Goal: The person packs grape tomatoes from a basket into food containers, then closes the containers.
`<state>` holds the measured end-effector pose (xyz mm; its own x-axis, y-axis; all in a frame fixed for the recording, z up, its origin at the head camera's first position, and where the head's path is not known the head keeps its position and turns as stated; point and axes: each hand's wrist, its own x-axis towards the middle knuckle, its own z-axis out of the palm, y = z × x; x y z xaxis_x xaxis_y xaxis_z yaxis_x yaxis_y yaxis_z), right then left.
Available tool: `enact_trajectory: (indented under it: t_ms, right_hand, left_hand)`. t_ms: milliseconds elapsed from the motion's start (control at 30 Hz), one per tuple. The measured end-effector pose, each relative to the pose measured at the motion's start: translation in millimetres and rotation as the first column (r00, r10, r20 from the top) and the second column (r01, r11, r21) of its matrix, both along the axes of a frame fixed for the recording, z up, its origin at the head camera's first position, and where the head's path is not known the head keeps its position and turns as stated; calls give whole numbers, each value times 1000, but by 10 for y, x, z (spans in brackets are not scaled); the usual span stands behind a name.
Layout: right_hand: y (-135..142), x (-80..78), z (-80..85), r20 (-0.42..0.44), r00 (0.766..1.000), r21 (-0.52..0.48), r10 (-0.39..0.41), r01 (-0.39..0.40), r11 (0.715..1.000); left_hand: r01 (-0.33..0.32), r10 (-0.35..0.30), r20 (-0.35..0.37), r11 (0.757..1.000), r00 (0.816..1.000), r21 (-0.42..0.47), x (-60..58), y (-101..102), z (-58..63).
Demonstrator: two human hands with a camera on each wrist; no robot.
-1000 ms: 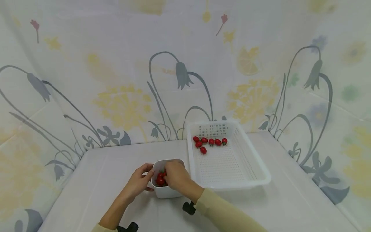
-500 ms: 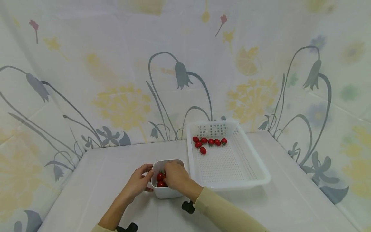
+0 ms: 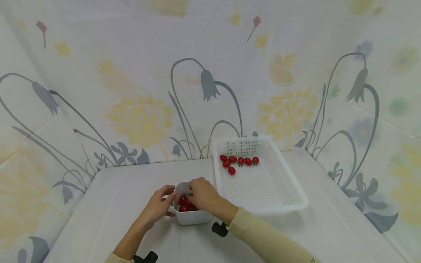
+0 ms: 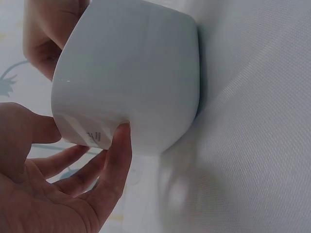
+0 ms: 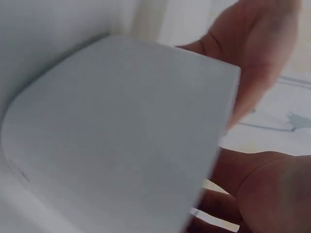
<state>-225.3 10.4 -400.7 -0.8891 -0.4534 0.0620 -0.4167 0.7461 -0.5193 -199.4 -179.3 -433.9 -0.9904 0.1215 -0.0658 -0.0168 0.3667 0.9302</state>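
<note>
A small white square container (image 3: 193, 218) stands on the table, with several red cherry tomatoes (image 3: 182, 199) inside. My left hand (image 3: 157, 205) holds its left side; in the left wrist view the thumb lies at the rim and the fingertips (image 4: 124, 131) press the outer wall. Over the container's right part is my right hand (image 3: 205, 195), its curled fingers reaching down inside by the tomatoes. Its fingertips are partly hidden, so whether they grip a tomato does not show. The right wrist view shows the container's wall (image 5: 121, 126) in front of the fingers.
To the right of the container stands a large white perforated basket (image 3: 296, 182). Several cherry tomatoes (image 3: 231, 170) lie in its far left part. A patterned sheet (image 3: 141, 73) hangs behind the white table (image 3: 131, 182).
My right hand has risen a little and shifted slightly right in the container. Tomatoes inside it have shifted. The left hand keeps its place; the basket's tomatoes look the same.
</note>
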Motion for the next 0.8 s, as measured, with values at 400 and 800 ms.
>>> enact_trajectory:
  t_ms: [400, 800]
  right_hand:
    - [304, 1, 397, 88, 994, 9, 67, -68, 998]
    - [662, -133, 521, 53, 995, 3, 90, -91, 996]
  left_hand:
    - [8, -8, 6, 1000, 1000, -24, -1, -8, 4]
    - [0, 1, 13, 1000, 1000, -22, -8, -2, 7]
